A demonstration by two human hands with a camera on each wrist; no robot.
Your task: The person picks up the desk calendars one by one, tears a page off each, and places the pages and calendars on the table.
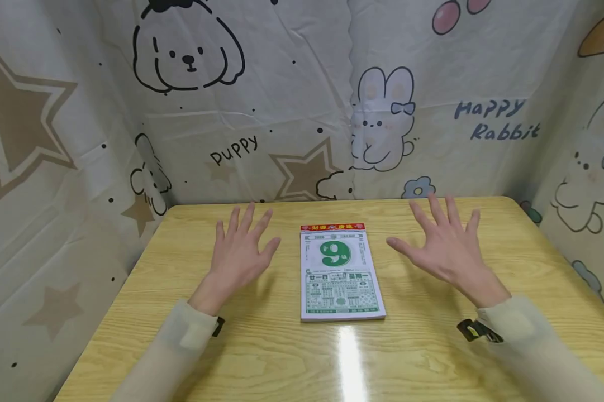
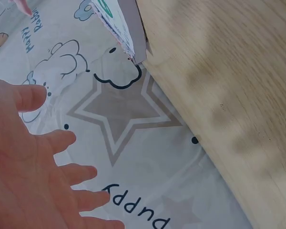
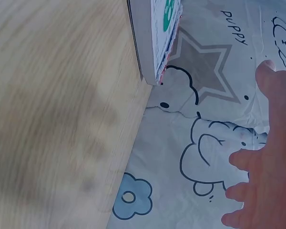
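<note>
A thick tear-off calendar (image 1: 339, 273) lies on the wooden table between the two hands. Its top page carries a large green 9, and a red strip with gold characters runs along its far edge. To its left, my left hand (image 1: 238, 254) is held palm down with the fingers spread, apart from the pad. My right hand (image 1: 445, 245) hovers to its right in the same way, thumb toward the calendar. Both wrist views show spread fingers holding nothing, and the calendar's side edge (image 2: 133, 28) near the top. From the right wrist the block's side (image 3: 145, 43) looks thick.
The wooden table (image 1: 261, 357) reaches back to a printed curtain (image 1: 291, 111) with puppy, rabbit and star drawings, which also hangs at both sides. Dark straps with small devices (image 1: 478, 330) sit at the wrists. A bright reflection lies in front of the calendar.
</note>
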